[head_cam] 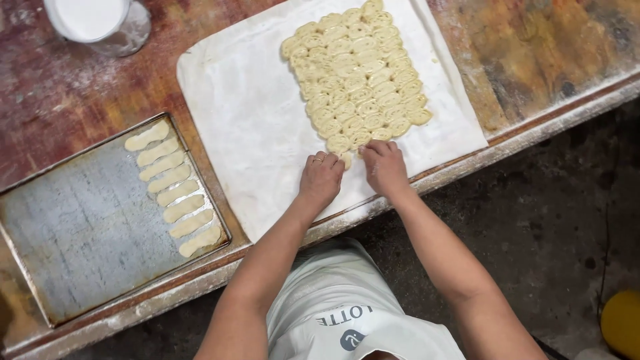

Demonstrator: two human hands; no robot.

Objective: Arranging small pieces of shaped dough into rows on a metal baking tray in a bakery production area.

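Both hands, left hand (321,179) and right hand (383,167), pinch one pale spiral dough piece (346,159) off the floured white cloth (247,127), stretching it.

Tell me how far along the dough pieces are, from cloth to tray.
Done: eight stretched dough strips lie in a column along the right side of the metal tray. In hand: the left hand and right hand press one piece at the near edge of the white cloth. Left: a big block of rolled dough pieces on the cloth, and most of the tray is bare.
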